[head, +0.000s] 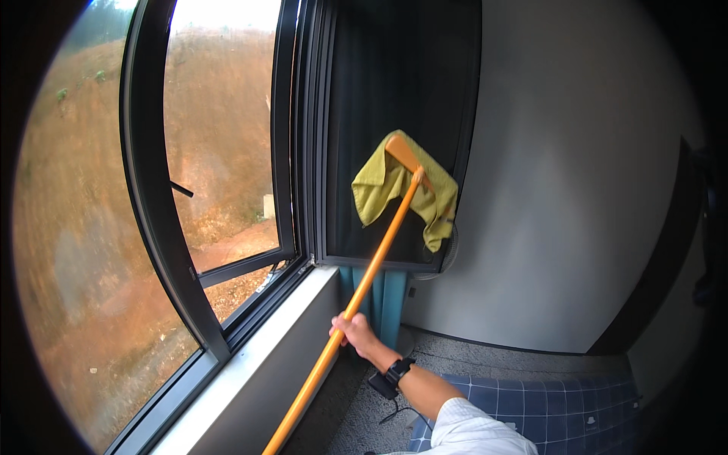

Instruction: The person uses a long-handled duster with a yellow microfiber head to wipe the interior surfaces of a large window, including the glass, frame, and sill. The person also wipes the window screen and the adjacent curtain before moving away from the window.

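My right hand (354, 333) grips an orange pole (369, 273) partway along its length. The pole slants up from the bottom edge to a flat orange head (402, 153). A yellow-green cloth (375, 187) is draped over and around that head, with its corners hanging down. Behind the cloth stands a dark framed panel (392, 74), perhaps an open window screen; the cloth lies against it or just before it. On my right wrist sits a black band with a small device (398, 371). My left hand is out of view.
At left, a dark-framed window (145, 170) has an open sash (287, 187) with a handle (182, 189). A white sill (244, 364) runs below. Under the panel hang teal curtains (381, 301) beside a fan's guard (450, 253). A blue checked cover (529, 404) lies at lower right.
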### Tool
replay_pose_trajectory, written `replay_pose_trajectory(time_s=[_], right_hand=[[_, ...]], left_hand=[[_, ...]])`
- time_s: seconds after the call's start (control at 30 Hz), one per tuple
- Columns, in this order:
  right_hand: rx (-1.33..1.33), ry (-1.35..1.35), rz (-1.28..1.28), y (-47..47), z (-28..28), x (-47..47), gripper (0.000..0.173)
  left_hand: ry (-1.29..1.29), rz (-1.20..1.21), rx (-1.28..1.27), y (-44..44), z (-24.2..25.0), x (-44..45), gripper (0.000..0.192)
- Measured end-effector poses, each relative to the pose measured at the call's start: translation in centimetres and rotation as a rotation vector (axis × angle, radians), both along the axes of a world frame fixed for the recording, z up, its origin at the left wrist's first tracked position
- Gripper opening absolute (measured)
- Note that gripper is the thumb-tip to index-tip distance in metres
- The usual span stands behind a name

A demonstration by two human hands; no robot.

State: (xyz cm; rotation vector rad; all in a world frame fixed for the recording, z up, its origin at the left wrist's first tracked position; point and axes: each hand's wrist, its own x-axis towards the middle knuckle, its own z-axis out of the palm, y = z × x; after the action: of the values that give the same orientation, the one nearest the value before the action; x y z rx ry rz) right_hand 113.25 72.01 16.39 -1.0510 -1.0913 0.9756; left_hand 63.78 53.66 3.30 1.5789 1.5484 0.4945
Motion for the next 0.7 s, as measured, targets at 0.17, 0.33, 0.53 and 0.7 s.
replay_pose_trajectory(time_s=[0.17,0.33,0.53,0.7], right_hand=[[0.169,-0.029,0.003,3.3,12.3,2.0,0.029],[0.318,-0.037,-0.053,6.1,25.3,5.0,0.024],[0.500,-0.144,-0.139,7.7,36.1,6.8,0.061],[0.610,-0.177,-0.163,7.2,39.3,7.1,0.062]], left_hand=[[-0.252,-0.024,-0.034,3.3,7.3,2.7,0.025],[-0.227,-0.092,0.106,8.4,11.2,9.1,0.020],[-0.290,-0.076,0.174,14.8,13.8,18.6,0.034],[-0.546,-0.123,0.349,18.1,16.6,25.7,0.037]])
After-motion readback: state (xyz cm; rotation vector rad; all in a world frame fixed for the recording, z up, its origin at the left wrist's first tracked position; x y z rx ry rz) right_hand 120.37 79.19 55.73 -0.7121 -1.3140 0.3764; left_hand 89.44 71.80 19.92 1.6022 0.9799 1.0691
